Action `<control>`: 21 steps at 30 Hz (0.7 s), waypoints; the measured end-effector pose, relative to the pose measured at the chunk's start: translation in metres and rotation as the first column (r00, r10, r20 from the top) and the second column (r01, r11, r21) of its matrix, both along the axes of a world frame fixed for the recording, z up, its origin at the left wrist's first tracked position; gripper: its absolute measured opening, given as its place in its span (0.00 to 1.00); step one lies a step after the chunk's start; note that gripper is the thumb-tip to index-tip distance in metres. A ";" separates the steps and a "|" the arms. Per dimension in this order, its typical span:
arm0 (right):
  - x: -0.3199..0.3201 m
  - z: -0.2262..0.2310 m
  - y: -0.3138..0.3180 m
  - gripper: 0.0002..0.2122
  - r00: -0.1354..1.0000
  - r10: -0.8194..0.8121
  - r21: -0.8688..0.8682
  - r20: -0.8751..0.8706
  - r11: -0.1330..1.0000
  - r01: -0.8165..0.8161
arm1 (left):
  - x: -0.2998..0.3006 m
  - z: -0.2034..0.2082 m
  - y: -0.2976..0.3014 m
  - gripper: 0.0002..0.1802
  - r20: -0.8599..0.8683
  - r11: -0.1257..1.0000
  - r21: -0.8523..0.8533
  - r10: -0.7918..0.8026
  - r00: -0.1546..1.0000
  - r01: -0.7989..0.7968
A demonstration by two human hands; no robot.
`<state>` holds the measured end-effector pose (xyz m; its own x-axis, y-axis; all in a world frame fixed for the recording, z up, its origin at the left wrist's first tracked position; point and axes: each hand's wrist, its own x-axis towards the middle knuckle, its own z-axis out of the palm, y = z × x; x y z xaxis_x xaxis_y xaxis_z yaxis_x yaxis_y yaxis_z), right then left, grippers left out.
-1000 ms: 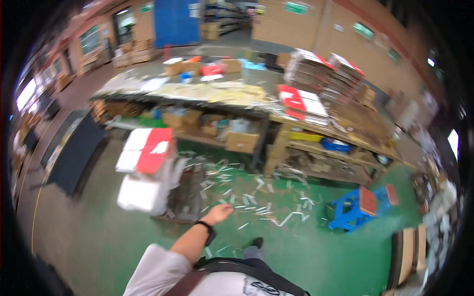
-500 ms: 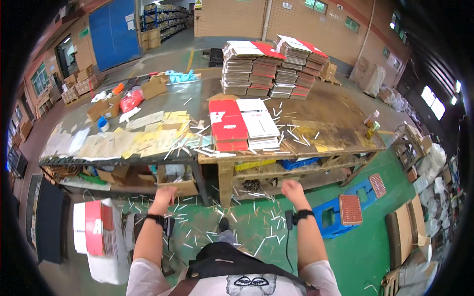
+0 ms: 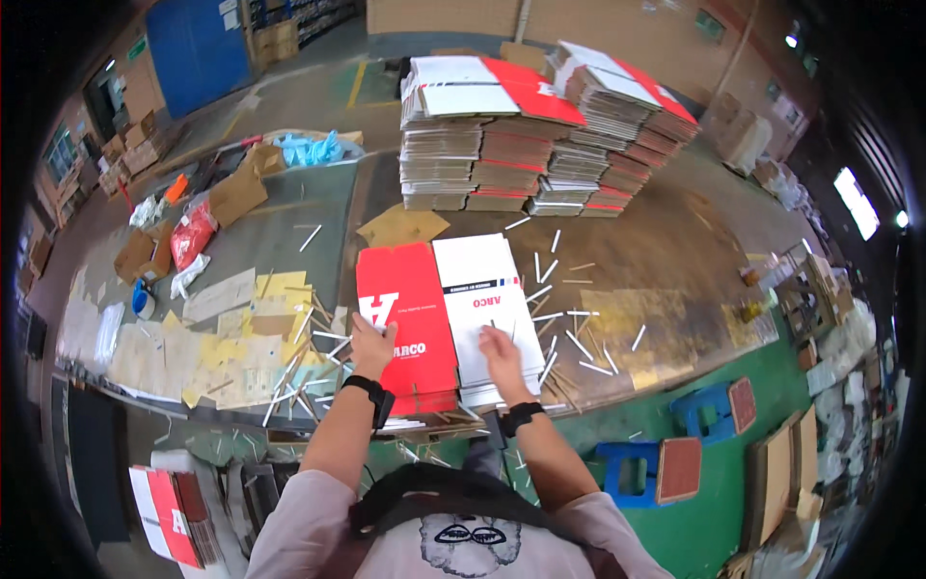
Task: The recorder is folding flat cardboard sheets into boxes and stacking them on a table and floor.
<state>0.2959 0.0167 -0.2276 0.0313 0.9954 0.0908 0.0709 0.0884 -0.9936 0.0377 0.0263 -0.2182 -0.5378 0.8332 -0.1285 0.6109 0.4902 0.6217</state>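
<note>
A stack of flat folded cardboard cartons lies at the near edge of the workbench, its top showing a red panel (image 3: 417,309) on the left and a white panel (image 3: 473,259) on the right. My left hand (image 3: 371,347) is at the left edge of the red panel, fingers spread, holding nothing. Over the lower part of the white panel is my right hand (image 3: 502,359), its fingers loosely bent with nothing visible in them. Whether its fingertips press on the board, I cannot tell.
Tall stacks of folded cartons (image 3: 444,145) stand farther back. Narrow cardboard strips (image 3: 579,345) litter the bench around the near stack. A red plastic bag (image 3: 194,236) and small boxes lie at the left. Blue stools (image 3: 632,473) stand on the green floor at the right.
I have come closer to the bench. Both hands have moved from in front of it onto the near carton stack, and the left fingers have spread.
</note>
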 end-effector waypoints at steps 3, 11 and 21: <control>0.048 -0.005 0.028 0.11 0.992 -0.067 0.062 -0.109 0.995 0.074 | -0.007 -0.008 -0.001 0.54 0.027 0.998 0.057 0.006 1.000 -0.007; 0.083 -0.014 0.107 0.15 0.854 0.212 -0.139 0.475 0.976 -0.166 | -0.023 -0.007 -0.008 0.46 -0.039 0.968 0.249 -0.011 0.999 0.020; 0.075 0.116 0.091 0.19 0.895 -0.006 0.117 0.445 0.992 -0.051 | -0.010 0.113 -0.056 0.33 0.696 0.878 0.446 -0.217 0.684 -0.175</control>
<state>0.3710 0.1080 -0.1119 -0.0634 0.9755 0.2107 0.4986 0.2138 -0.8400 0.0281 -0.0294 -0.1049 -0.4224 0.9032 -0.0755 -0.1079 0.0326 0.9936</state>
